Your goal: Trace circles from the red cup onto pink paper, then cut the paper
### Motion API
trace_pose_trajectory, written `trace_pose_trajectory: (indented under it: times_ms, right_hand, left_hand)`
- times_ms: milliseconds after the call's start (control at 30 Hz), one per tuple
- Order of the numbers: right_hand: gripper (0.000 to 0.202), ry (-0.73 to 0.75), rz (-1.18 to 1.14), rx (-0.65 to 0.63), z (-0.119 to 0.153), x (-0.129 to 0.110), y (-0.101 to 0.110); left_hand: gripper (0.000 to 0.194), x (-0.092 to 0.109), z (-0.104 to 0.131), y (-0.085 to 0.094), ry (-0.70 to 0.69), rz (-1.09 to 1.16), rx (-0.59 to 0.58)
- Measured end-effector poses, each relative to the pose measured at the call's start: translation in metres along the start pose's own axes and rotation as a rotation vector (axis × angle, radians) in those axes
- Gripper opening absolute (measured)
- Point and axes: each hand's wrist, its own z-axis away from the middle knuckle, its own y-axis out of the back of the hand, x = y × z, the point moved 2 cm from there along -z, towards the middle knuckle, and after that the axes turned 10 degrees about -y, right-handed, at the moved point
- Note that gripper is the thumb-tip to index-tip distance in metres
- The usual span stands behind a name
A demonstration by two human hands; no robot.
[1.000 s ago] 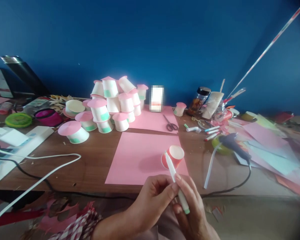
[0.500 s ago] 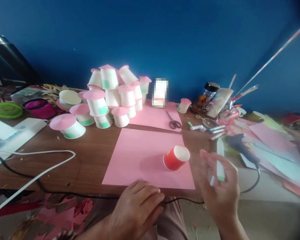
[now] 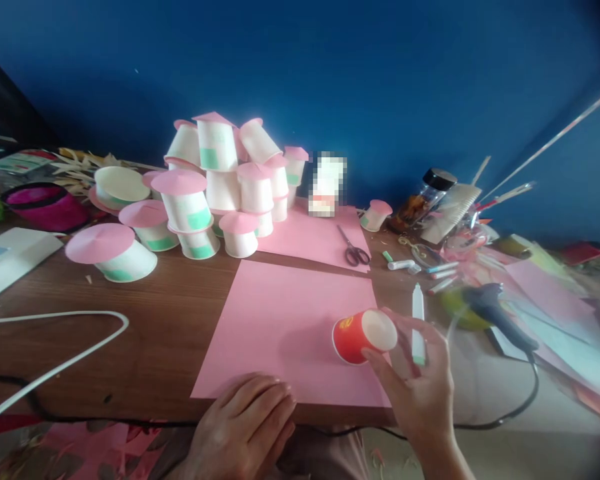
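Observation:
A red paper cup [image 3: 349, 339] with yellow print and a white inside leans to the right near the right side of a pink paper sheet [image 3: 275, 313]. My right hand [image 3: 420, 373] has its thumb and forefinger at the cup's rim. Among the fingers of that hand sits a white marker [image 3: 418, 307] with a green end, pointing away from me. My left hand [image 3: 250, 417] lies palm down over the sheet's near edge, its fingers stretched out and holding nothing.
White cups with pink cone tops [image 3: 183, 200] are piled at the back left. Scissors [image 3: 355, 250] lie on more pink paper. At right are a glue gun [image 3: 500, 313], pens [image 3: 443, 270] and a jar [image 3: 425, 200]. A white cable [image 3: 80, 347] crosses the left.
My right hand has moved left with the marker and come to the cup, which leans more. My left hand has shifted slightly left and down in view; the view itself has shifted.

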Motion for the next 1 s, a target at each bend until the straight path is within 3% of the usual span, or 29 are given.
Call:
trace_pose_trajectory:
  times_ms: [200, 1000]
  right_hand:
    - [0.058, -0.031, -0.117, -0.039, 0.006, -0.003, -0.002]
    - [0.061, 0.07, -0.067, 0.007, 0.003, -0.007, -0.015]
  left_hand:
    - [0.018, -0.001, 0.006, -0.005, 0.017, -0.014, -0.01]
    - [0.021, -0.001, 0.011, -0.006, 0.077, -0.031, -0.025]
